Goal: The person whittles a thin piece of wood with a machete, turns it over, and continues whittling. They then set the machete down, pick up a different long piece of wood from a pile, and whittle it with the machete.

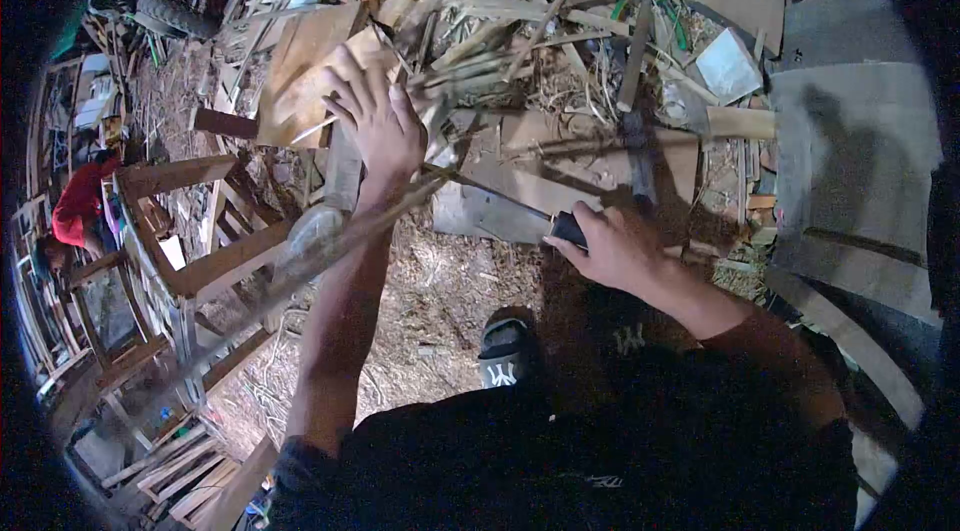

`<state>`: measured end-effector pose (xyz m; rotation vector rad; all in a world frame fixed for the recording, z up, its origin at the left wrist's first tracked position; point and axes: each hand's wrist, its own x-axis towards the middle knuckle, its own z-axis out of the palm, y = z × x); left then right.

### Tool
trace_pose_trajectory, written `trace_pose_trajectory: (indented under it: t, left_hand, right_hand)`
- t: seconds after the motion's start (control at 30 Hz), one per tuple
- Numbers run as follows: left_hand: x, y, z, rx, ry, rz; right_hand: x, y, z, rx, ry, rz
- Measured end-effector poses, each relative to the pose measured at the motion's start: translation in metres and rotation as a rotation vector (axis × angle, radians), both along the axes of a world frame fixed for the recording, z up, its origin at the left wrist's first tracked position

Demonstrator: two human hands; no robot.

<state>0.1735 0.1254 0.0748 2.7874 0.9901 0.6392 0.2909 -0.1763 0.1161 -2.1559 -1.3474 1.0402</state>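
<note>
My right hand (pixel 618 249) is closed around the black handle of a tool with a long, thin, dark blade (pixel 500 199). The blade slants up and left, its far end by my left wrist. Raised with fingers spread is my left hand (pixel 380 126), which grips nothing that I can see. A long pole or strip of wood (pixel 340 246), smeared by motion, slants across my left forearm towards the blade's far end. Blurring hides whether blade and wood touch. Beneath the tool, a flat board (pixel 610 163) lies on the ground.
Wood scraps (pixel 480 11) are heaped ahead. To my left stands a wooden frame (pixel 225 266), with a person in red (pixel 80 206) beyond it. Grey sheets (pixel 850 161) lie at the right. Slats (pixel 190 476) are stacked lower left. My sandalled foot (pixel 505 356) rests on littered ground.
</note>
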Motion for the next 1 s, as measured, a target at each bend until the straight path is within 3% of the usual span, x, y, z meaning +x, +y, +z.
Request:
trace_pose_trajectory:
  t: [0.1, 0.17, 0.23, 0.33, 0.4, 0.47, 0.5, 0.57, 0.7, 0.77, 0.8, 0.83, 0.87, 0.9, 1.0]
  left_hand:
    - [0.009, -0.007, 0.015, -0.014, 0.094, 0.005]
    - [0.011, 0.000, 0.020, -0.010, 0.083, -0.036]
    - [0.016, 0.004, 0.050, 0.058, -0.154, -0.014]
    - [0.021, 0.010, 0.099, 0.117, -0.313, 0.035]
    - [0.020, 0.006, 0.078, 0.110, -0.351, 0.025]
    - [0.005, -0.012, 0.010, 0.028, -0.140, -0.002]
    - [0.003, -0.014, 0.000, 0.001, -0.041, -0.011]
    - [0.010, -0.014, 0.011, -0.013, 0.103, 0.014]
    - [0.025, -0.013, 0.019, -0.066, -0.059, -0.078]
    - [0.020, 0.008, 0.028, -0.177, -0.231, -0.127]
    - [0.022, 0.016, 0.048, -0.362, -0.426, -0.287]
    - [0.018, 0.016, 0.066, -0.876, -0.736, -0.004]
    - [-0.002, 0.031, 0.087, -1.154, -0.906, 0.007]
    - [-0.014, 0.021, 0.121, -1.343, -1.063, -0.186]
    - [-0.045, 0.019, 0.188, -1.310, -1.144, -0.688]
  right_hand:
    - [-0.002, -0.002, 0.004, -0.039, -0.115, 0.003]
    - [-0.007, -0.009, -0.011, 0.021, -0.024, -0.038]
    - [-0.010, -0.011, -0.012, 0.006, -0.031, -0.035]
    - [-0.004, -0.003, 0.000, -0.008, -0.038, -0.014]
    - [-0.002, -0.006, 0.000, -0.030, -0.022, -0.013]
    - [-0.009, -0.007, -0.005, -0.039, -0.048, -0.048]
    - [-0.007, -0.002, -0.002, -0.025, -0.048, -0.044]
    - [0.000, 0.002, 0.005, 0.002, -0.029, -0.012]
    - [-0.007, -0.005, -0.002, 0.052, -0.091, -0.053]
    - [-0.009, -0.005, 0.002, -0.080, -0.036, -0.052]
    - [-0.009, -0.004, 0.003, -0.079, -0.033, -0.053]
    - [-0.008, -0.003, 0.005, -0.064, -0.059, -0.048]
    - [-0.008, -0.001, 0.007, -0.048, -0.085, -0.044]
    - [-0.009, -0.002, 0.007, -0.045, -0.086, -0.047]
    - [-0.014, -0.004, 0.008, -0.039, -0.115, -0.018]
